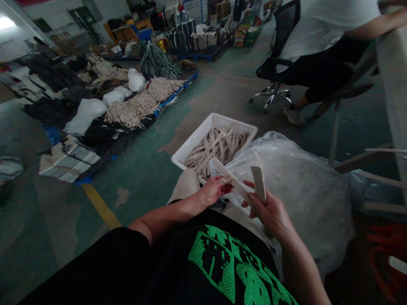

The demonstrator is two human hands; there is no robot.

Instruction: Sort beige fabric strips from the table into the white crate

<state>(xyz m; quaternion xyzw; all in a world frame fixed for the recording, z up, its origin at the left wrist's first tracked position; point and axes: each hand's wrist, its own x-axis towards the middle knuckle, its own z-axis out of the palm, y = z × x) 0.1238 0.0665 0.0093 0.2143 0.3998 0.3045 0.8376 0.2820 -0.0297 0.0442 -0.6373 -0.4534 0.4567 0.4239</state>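
Note:
Over my lap, my left hand [213, 190] pinches a flat off-white strap [233, 181] near its far end. My right hand [265, 207] is closed on the other part of that strap, and a flat pale end [258, 182] stands up between thumb and fingers. Whether both pieces belong to one strap I cannot tell. Just beyond my hands is a white plastic bin [193, 142] with many loose beige straps [219, 144] tangled inside. A large clear plastic bag [295, 182] bulges beside my right hand; its contents are blurred.
A seated person [324, 46] is at the upper right on a black wheeled office chair [273, 70], beside a table [394, 84]. Bundles of beige cord [133, 108] and white bags [87, 112] lie on pallets to the left. A strapped stack [68, 159] sits near a yellow floor line [100, 205].

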